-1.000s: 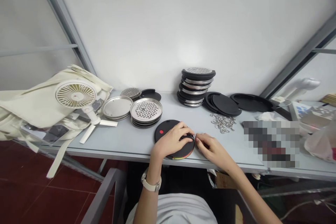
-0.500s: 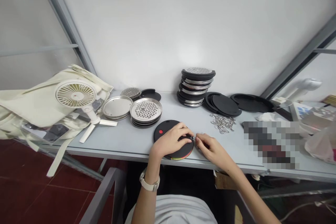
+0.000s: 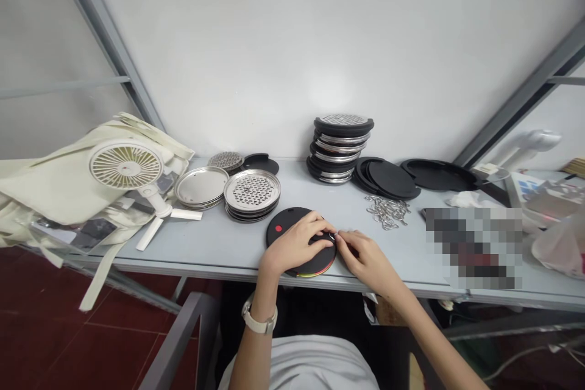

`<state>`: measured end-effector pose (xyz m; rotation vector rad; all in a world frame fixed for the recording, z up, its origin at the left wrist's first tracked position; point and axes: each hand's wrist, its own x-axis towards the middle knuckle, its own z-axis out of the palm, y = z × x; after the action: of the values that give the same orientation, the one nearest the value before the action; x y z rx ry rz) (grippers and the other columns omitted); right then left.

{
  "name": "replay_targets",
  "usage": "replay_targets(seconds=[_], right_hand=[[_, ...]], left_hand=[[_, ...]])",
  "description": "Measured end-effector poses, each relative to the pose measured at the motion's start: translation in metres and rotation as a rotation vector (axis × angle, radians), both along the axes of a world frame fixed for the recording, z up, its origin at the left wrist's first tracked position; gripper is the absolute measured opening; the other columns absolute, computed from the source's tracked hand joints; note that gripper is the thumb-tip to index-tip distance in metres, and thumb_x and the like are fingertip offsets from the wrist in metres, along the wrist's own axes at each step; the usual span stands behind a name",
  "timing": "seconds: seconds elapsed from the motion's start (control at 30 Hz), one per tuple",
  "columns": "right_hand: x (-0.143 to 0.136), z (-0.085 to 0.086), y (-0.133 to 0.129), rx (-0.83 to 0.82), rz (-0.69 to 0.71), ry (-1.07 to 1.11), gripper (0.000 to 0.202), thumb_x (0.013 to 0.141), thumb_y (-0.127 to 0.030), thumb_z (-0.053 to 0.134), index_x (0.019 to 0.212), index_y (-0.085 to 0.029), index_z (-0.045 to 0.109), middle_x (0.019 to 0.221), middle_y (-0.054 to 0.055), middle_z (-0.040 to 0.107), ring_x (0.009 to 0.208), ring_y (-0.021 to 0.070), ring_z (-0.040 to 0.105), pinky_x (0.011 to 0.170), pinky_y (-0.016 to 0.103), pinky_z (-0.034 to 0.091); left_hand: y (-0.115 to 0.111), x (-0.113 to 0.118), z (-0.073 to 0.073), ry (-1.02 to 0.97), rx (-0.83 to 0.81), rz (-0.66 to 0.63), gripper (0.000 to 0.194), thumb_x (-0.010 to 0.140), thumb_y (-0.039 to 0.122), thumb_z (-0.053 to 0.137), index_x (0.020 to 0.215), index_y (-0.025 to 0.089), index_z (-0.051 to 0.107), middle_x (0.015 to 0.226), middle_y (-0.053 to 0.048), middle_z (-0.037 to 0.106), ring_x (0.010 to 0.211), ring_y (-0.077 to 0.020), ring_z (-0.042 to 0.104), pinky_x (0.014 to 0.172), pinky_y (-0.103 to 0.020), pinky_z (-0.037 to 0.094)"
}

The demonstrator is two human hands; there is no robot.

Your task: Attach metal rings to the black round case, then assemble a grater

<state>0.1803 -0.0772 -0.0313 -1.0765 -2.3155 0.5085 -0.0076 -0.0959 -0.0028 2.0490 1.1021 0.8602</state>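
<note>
A black round disc with a red dot and red and yellow-green at its lower rim lies flat near the table's front edge. My left hand rests across it, fingers bent over its right part and holding it. At the disc's right rim my right hand pinches a small shiny metal wire piece, which touches the rim; its exact shape is mostly hidden by the fingertips. A pile of similar-looking metal wire pieces lies beyond my right hand.
Perforated metal discs and plain metal discs are stacked at the left. A tall stack of black-and-metal discs stands at the back, beside black round lids. A white fan and a cream bag lie far left.
My right hand has moved slightly left, bringing the metal piece closer against the disc's rim. My left hand stays on the disc. The view has shifted a little.
</note>
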Motion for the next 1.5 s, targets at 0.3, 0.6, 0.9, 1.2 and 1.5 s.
replay_targets(seconds=[0.3,0.6,0.9,1.2,1.5], right_hand=[[0.0057,0.0022,0.0017,-0.045,0.043,-0.012,0.03,0.095,-0.025,0.035,0.066,-0.02,0.042,0.061,-0.001,0.049,0.064,0.0159,0.048,0.063,0.028,0.036],[0.0074,0.0028,0.0009,-0.06,0.031,0.013,0.029,0.094,-0.025,0.034,0.065,-0.021,0.038,0.059,-0.002,0.046,0.063,0.0158,0.046,0.062,0.028,0.035],[0.0042,0.0029,0.0014,-0.027,0.04,0.0,0.029,0.095,-0.027,0.033,0.07,-0.021,0.047,0.064,0.0,0.053,0.065,0.017,0.05,0.065,0.029,0.038],[0.0046,0.0037,0.0011,-0.005,0.054,-0.004,0.03,0.095,-0.026,0.035,0.071,-0.02,0.05,0.063,0.0,0.055,0.064,0.0169,0.051,0.064,0.029,0.038],[0.0062,0.0049,0.0001,-0.009,0.064,-0.018,0.025,0.092,-0.02,0.037,0.067,-0.021,0.043,0.061,-0.002,0.048,0.064,0.0161,0.047,0.063,0.028,0.036]], left_hand=[[0.0005,0.0,0.0015,0.016,0.015,-0.021,0.022,0.088,0.023,0.05,0.108,0.022,0.059,0.107,-0.003,0.052,0.097,-0.0139,0.056,0.093,-0.028,0.044],[0.0005,-0.0005,0.0007,0.017,0.01,-0.021,0.022,0.088,0.022,0.05,0.108,0.023,0.059,0.107,-0.003,0.052,0.097,-0.014,0.056,0.093,-0.028,0.043],[0.0003,-0.0011,0.0003,0.003,0.01,-0.005,0.023,0.087,0.022,0.051,0.109,0.023,0.059,0.107,-0.003,0.052,0.096,-0.0139,0.056,0.092,-0.028,0.044],[0.0001,-0.0005,0.0007,0.023,0.016,-0.009,0.023,0.088,0.022,0.05,0.109,0.023,0.059,0.107,-0.004,0.052,0.098,-0.0148,0.056,0.093,-0.03,0.044],[-0.0004,-0.0011,0.0017,0.027,0.016,-0.028,0.023,0.088,0.022,0.049,0.109,0.023,0.058,0.108,-0.003,0.052,0.097,-0.0143,0.056,0.093,-0.029,0.044]])
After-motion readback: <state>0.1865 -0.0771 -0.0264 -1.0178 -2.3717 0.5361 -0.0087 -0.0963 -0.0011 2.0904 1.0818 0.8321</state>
